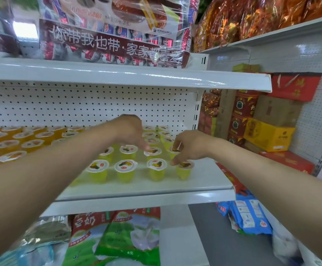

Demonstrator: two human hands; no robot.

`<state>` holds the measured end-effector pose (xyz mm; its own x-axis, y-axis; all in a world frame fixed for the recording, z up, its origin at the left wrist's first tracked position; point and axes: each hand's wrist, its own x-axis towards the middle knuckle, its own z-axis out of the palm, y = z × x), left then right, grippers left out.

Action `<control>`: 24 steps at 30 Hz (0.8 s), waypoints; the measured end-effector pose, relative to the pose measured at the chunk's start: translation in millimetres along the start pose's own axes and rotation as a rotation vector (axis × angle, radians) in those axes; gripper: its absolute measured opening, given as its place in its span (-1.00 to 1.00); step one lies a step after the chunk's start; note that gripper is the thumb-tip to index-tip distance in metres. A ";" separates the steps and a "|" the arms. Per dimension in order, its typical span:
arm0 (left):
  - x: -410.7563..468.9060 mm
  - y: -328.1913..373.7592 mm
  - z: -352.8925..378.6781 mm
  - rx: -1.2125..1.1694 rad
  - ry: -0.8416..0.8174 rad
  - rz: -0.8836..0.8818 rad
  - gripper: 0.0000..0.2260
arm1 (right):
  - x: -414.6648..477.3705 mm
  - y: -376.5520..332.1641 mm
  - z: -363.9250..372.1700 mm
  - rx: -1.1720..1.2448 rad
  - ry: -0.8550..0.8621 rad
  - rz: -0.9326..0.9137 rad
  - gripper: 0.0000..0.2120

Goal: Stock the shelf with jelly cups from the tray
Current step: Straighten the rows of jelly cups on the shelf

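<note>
Though jelly cups (125,166) already line the shelf (137,189), your right hand (189,146) pinches the front-right cup (184,172); left hand (131,131) grip unclear; tray unseen.

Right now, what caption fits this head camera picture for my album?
Left hand and right hand reach among yellow jelly cups on a white shelf.

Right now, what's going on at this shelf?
A person is arranging yellow-green jelly cups in rows on the white shelf. The left hand reaches down over the second row. The right hand, fingers curled, touches the lid of the front-right cup; whether it grips it is unclear. Orange jelly cups fill the shelf's left part. No tray is in view.
</note>
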<state>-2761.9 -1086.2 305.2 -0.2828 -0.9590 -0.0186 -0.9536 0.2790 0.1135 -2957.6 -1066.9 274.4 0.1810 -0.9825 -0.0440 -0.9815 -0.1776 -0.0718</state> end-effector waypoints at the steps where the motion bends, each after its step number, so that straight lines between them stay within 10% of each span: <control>1: -0.2 -10.1 -4.4 0.004 -0.019 -0.026 -0.50 | 1.8 -3.8 0.2 0.045 0.012 -0.018 -0.37; 24: 2.3 -36.0 38.6 -0.017 -0.182 0.019 -0.56 | 10.3 -45.7 16.0 0.026 -0.056 -0.085 -0.49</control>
<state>-2732.1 -1096.6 262.8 -0.3166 -0.9283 -0.1951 -0.9463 0.2949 0.1323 -2909.8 -1068.0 261.3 0.2673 -0.9592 -0.0923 -0.9607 -0.2578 -0.1033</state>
